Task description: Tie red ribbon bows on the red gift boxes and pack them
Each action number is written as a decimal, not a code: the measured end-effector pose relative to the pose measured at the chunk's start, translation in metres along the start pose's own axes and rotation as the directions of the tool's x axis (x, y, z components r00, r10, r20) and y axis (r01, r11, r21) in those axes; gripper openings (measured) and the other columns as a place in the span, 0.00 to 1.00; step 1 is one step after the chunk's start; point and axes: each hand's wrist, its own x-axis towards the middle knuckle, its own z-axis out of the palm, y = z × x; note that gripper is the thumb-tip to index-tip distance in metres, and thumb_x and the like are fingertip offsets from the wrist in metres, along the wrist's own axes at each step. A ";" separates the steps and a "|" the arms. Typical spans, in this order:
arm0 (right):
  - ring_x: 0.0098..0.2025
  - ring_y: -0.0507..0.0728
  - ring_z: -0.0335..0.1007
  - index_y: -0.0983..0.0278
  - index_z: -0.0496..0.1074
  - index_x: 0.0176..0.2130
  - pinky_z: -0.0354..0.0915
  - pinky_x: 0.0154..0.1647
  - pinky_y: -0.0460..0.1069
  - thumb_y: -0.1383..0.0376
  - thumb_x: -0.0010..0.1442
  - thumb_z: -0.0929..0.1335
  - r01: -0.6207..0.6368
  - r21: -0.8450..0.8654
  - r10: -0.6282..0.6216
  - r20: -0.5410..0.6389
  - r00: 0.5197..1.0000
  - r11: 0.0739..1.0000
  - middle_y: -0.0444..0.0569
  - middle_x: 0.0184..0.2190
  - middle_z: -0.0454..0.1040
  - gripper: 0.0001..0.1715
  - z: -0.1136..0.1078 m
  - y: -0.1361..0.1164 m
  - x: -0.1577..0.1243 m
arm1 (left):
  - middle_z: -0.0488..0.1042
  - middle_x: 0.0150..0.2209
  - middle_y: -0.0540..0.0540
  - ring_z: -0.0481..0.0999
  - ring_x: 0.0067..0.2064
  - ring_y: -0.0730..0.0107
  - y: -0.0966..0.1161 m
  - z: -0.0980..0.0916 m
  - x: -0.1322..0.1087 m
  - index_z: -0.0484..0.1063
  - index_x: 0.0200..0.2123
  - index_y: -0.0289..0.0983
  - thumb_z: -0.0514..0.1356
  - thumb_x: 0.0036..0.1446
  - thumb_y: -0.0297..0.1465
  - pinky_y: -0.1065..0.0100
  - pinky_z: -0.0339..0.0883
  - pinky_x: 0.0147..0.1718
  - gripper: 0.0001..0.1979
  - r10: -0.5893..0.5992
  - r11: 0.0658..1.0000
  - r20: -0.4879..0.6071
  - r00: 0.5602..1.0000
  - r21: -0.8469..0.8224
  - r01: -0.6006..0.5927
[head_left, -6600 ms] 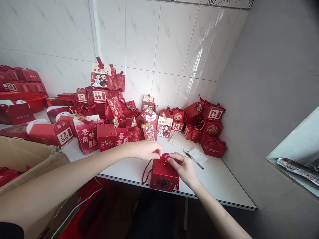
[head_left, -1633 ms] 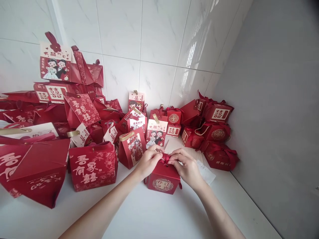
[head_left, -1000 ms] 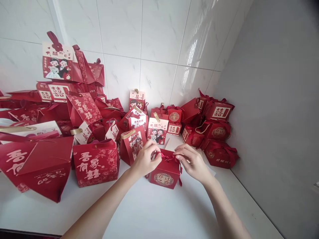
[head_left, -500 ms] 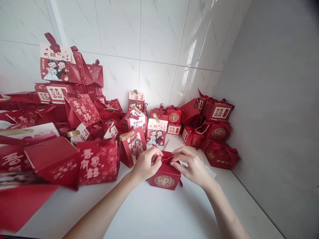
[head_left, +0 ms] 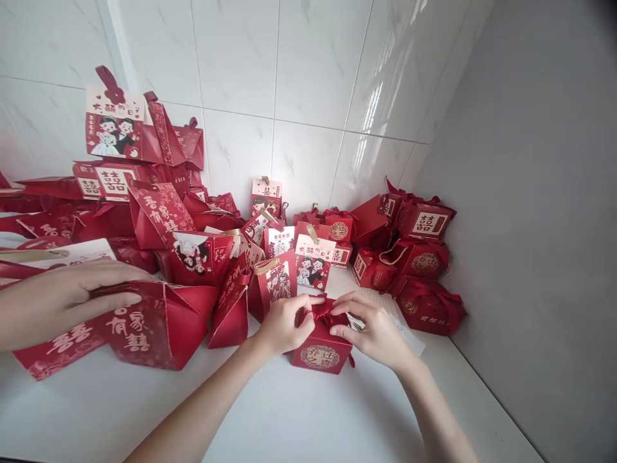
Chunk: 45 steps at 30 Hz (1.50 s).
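A red gift box (head_left: pixel 315 360) with a round gold emblem on its front stands upright on the white table in front of me. A dark red ribbon (head_left: pixel 322 314) is gathered across its top. My left hand (head_left: pixel 286 325) is closed, pinching the ribbon between thumb and forefinger at the left of the box. From the right, my right hand (head_left: pixel 373 325) holds the ribbon's other side between thumb and fingertips, its remaining fingers curled above. The exact shape of the knot is partly hidden by my fingers.
At the left, another person's hand (head_left: pixel 67 299) rests over a red box (head_left: pixel 144 328). Piled boxes (head_left: pixel 113 183) line the left and back; more boxes (head_left: pixel 424 257) are stacked at the right. Paper sheets (head_left: pixel 407 334) lie behind my right hand. A tiled wall (head_left: pixel 236 77) rises behind.
The other person's hand has come into view at the left, and boxes there have shifted and turned. Boxes behind mine moved slightly right. My hands stay at the ribbon with little movement.
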 end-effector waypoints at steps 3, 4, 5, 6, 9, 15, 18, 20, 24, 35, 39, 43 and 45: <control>0.39 0.55 0.70 0.60 0.73 0.36 0.68 0.41 0.48 0.65 0.54 0.72 -0.006 -0.011 0.006 0.017 1.000 1.000 0.48 0.40 0.71 0.07 -0.001 0.000 0.000 | 0.74 0.50 0.44 0.75 0.47 0.61 0.000 -0.001 0.000 0.59 0.24 0.39 0.51 0.51 0.29 0.65 0.67 0.44 0.05 -0.016 1.000 0.030 0.999 0.005 0.016; 0.40 0.55 0.70 0.60 0.73 0.36 0.67 0.41 0.48 0.66 0.55 0.70 0.004 -0.016 -0.003 0.018 1.000 1.000 0.48 0.40 0.71 0.05 -0.001 0.000 0.000 | 0.73 0.51 0.44 0.75 0.49 0.60 0.000 -0.002 0.001 0.59 0.24 0.39 0.51 0.51 0.29 0.65 0.66 0.45 0.05 -0.028 1.000 0.035 0.999 0.007 0.028; 0.41 0.55 0.70 0.60 0.73 0.36 0.67 0.41 0.48 0.66 0.57 0.69 0.017 -0.021 -0.016 0.018 1.000 1.000 0.48 0.40 0.71 0.04 0.000 0.001 0.000 | 0.73 0.51 0.44 0.74 0.50 0.59 0.001 -0.002 0.001 0.59 0.24 0.39 0.51 0.51 0.29 0.65 0.66 0.45 0.05 -0.044 0.999 0.040 0.998 0.007 0.043; 0.41 0.55 0.70 0.60 0.73 0.36 0.67 0.42 0.48 0.67 0.59 0.67 0.033 -0.026 -0.032 0.019 0.999 0.999 0.48 0.41 0.70 0.04 0.000 0.001 0.000 | 0.73 0.51 0.43 0.73 0.51 0.58 0.001 -0.002 0.001 0.58 0.23 0.39 0.51 0.51 0.29 0.65 0.66 0.45 0.06 -0.059 0.998 0.045 0.997 0.002 0.059; 0.43 0.54 0.69 0.60 0.72 0.37 0.66 0.44 0.49 0.68 0.63 0.63 0.084 -0.056 -0.083 0.020 0.996 0.995 0.49 0.42 0.69 0.09 0.000 0.004 0.000 | 0.71 0.53 0.42 0.74 0.48 0.58 0.000 -0.003 0.001 0.57 0.23 0.39 0.52 0.51 0.29 0.65 0.66 0.41 0.06 -0.075 0.997 0.064 0.995 -0.029 0.077; 0.45 0.56 0.67 0.61 0.69 0.35 0.66 0.41 0.50 0.69 0.65 0.58 0.126 -0.059 -0.124 0.031 0.992 0.990 0.52 0.41 0.66 0.13 -0.002 0.008 0.000 | 0.74 0.49 0.39 0.66 0.19 0.77 -0.005 -0.006 0.001 0.52 0.21 0.38 0.52 0.49 0.29 0.71 0.52 0.20 0.09 -0.148 0.979 0.153 0.977 -0.119 0.167; 0.48 0.57 0.66 0.61 0.68 0.34 0.66 0.43 0.51 0.71 0.64 0.58 0.139 -0.047 -0.137 0.049 0.989 0.989 0.53 0.42 0.65 0.13 -0.003 0.009 -0.001 | 0.72 0.51 0.36 0.68 0.21 0.74 -0.007 -0.007 0.003 0.51 0.21 0.38 0.53 0.48 0.29 0.70 0.53 0.21 0.10 -0.144 0.971 0.154 0.978 -0.169 0.170; 0.49 0.57 0.66 0.62 0.68 0.33 0.66 0.43 0.51 0.73 0.63 0.58 0.130 -0.025 -0.128 0.065 0.990 0.991 0.53 0.43 0.64 0.14 -0.004 0.009 -0.002 | 0.72 0.51 0.35 0.74 0.29 0.65 -0.008 -0.008 0.004 0.52 0.20 0.38 0.52 0.47 0.28 0.69 0.57 0.25 0.09 -0.133 0.966 0.147 0.980 -0.202 0.161; 0.48 0.57 0.67 0.62 0.68 0.31 0.67 0.43 0.51 0.73 0.61 0.59 0.078 0.018 -0.080 0.100 0.992 0.997 0.53 0.44 0.63 0.12 -0.007 0.007 -0.001 | 0.73 0.50 0.34 0.75 0.41 0.55 -0.008 -0.008 0.006 0.51 0.19 0.38 0.51 0.45 0.28 0.65 0.62 0.32 0.08 -0.132 0.958 0.135 0.982 -0.236 0.161; 0.45 0.57 0.66 0.63 0.68 0.30 0.64 0.42 0.50 0.65 0.60 0.62 0.010 0.114 -0.010 0.001 1.000 0.993 0.52 0.43 0.64 0.09 -0.010 0.000 -0.004 | 0.72 0.51 0.38 0.68 0.54 0.53 -0.010 -0.008 0.006 0.51 0.19 0.40 0.50 0.43 0.29 0.63 0.62 0.40 0.08 -0.065 0.985 0.120 0.991 -0.151 0.083; 0.32 0.53 0.65 0.62 0.65 0.31 0.61 0.32 0.47 0.56 0.61 0.62 -0.205 0.062 0.207 -0.025 0.978 0.977 0.46 0.30 0.66 0.13 -0.016 0.003 -0.004 | 0.72 0.51 0.38 0.71 0.51 0.54 -0.008 -0.007 0.006 0.50 0.19 0.39 0.50 0.44 0.28 0.65 0.62 0.35 0.08 -0.078 0.984 0.133 0.988 -0.146 0.097; 0.32 0.55 0.66 0.64 0.68 0.29 0.62 0.31 0.48 0.43 0.57 0.62 -0.494 0.027 0.463 0.306 0.832 0.869 0.48 0.29 0.70 0.27 -0.021 0.016 -0.005 | 0.71 0.52 0.40 0.73 0.46 0.57 -0.009 -0.008 0.005 0.49 0.19 0.39 0.50 0.44 0.28 0.65 0.62 0.35 0.09 -0.067 0.988 0.138 0.988 -0.126 0.084; 0.34 0.56 0.68 0.65 0.71 0.31 0.65 0.33 0.49 0.39 0.54 0.61 -0.560 0.123 0.455 0.454 0.766 0.819 0.51 0.31 0.72 0.33 -0.020 0.022 -0.005 | 0.71 0.52 0.39 0.73 0.44 0.58 -0.009 -0.008 0.004 0.49 0.19 0.39 0.50 0.45 0.28 0.65 0.62 0.34 0.09 -0.056 0.990 0.134 0.989 -0.120 0.072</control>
